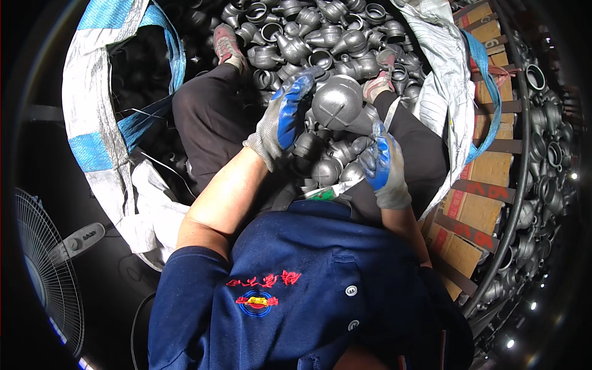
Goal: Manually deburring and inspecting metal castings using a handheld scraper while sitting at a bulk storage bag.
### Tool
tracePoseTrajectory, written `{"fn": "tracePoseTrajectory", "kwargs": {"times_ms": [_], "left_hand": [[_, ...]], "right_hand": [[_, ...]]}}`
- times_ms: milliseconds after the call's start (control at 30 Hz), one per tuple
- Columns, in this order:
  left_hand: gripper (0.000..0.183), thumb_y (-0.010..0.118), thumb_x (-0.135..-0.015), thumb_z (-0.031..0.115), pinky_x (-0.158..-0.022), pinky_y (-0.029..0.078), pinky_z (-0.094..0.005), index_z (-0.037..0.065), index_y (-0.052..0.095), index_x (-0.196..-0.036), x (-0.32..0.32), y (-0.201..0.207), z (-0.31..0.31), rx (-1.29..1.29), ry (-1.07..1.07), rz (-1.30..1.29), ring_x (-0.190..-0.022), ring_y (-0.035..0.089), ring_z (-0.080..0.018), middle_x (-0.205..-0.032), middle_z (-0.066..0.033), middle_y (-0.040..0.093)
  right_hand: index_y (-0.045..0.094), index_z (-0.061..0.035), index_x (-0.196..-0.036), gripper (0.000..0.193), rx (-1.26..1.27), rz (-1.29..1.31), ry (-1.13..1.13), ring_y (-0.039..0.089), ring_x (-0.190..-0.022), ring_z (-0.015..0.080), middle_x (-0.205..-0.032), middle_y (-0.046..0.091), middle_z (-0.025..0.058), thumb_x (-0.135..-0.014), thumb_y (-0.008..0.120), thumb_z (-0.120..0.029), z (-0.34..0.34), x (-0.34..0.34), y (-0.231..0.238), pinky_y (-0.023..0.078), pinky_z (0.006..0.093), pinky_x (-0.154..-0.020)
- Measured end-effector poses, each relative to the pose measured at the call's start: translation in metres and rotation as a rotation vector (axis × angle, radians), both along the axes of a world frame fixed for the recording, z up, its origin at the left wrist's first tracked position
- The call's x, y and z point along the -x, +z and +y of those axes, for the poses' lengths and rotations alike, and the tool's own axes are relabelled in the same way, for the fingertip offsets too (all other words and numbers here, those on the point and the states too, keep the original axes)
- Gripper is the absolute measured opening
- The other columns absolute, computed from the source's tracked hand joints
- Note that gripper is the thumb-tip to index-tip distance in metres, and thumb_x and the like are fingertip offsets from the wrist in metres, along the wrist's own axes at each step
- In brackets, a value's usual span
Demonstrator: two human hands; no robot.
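Head view: left hand [282,117] and right hand [381,163], both gloved, fingers curled round one grey metal fitting [338,102] held above the lap; heap of fittings [308,31] in the bulk bag [92,92] looks largely unhandled

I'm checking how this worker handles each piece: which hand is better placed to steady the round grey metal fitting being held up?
Probably the left hand: its gloved fingers already curl over the round grey metal fitting, while the right hand sits lower, beneath it.
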State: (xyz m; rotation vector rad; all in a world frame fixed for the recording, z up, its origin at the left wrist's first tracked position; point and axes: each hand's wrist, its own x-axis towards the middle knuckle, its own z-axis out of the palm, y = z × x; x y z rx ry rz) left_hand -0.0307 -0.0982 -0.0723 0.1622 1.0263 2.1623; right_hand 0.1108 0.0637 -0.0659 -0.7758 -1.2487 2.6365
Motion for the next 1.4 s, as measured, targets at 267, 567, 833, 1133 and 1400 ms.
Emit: {"fn": "tracePoseTrajectory", "kwargs": {"times_ms": [267,567,833,1133,1400], "left_hand": [[0.037,0.040,-0.099,0.026,-0.097,0.042,-0.0322,0.001,0.050,-0.125,0.003,-0.008,0.001,0.040,0.025,0.289,-0.111,0.054,-0.0179,-0.122,-0.0102,0.055],[0.030,0.041,-0.099,0.021,-0.092,0.045,-0.0312,0.003,0.055,-0.118,0.005,-0.006,0.000,0.144,0.035,0.226,-0.106,0.056,-0.0161,-0.112,-0.0093,0.060],[0.026,0.048,-0.097,0.023,-0.077,0.052,-0.0286,0.003,0.057,-0.110,0.007,0.003,0.010,0.101,0.182,0.233,-0.090,0.061,-0.0139,-0.102,-0.0071,0.062],[0.025,0.048,-0.094,0.015,-0.087,0.048,-0.0293,0.000,0.059,-0.111,0.015,-0.009,-0.004,0.588,0.225,0.919,-0.097,0.060,-0.0168,-0.106,-0.0094,0.062],[0.029,0.044,-0.096,0.018,-0.087,0.048,-0.0300,-0.002,0.057,-0.114,0.009,-0.006,-0.003,0.250,0.138,0.196,-0.099,0.059,-0.0161,-0.107,-0.0116,0.062]], "right_hand": [[0.050,-0.0092,-0.113,0.029,0.084,0.030,0.123,0.044,-0.037,0.0084,-0.070,0.062,0.0135,-0.100,0.037,-0.032,0.007,-0.007,-0.017,0.035,0.0196,-0.033],[0.056,-0.0037,-0.093,0.027,-0.198,0.062,0.061,0.040,-0.038,0.0052,-0.073,0.065,0.0121,-0.096,0.049,-0.030,0.002,-0.004,-0.003,0.029,0.0179,-0.032],[0.059,-0.0034,-0.099,0.018,0.035,-0.069,0.079,0.040,-0.043,0.0042,-0.072,0.061,0.0047,-0.092,0.058,-0.019,-0.027,-0.005,0.017,0.030,0.0191,-0.036],[0.052,0.0029,-0.125,0.040,-0.913,0.171,0.225,0.053,-0.117,0.0261,-0.124,0.055,0.0183,-0.086,0.054,-0.002,-0.010,-0.003,0.024,0.043,0.0352,-0.096],[0.056,-0.0093,-0.123,0.048,-1.406,0.109,0.310,0.061,-0.102,0.0351,-0.117,0.058,0.0193,-0.077,0.063,0.000,-0.017,-0.008,0.040,0.053,0.0384,-0.080]]}}
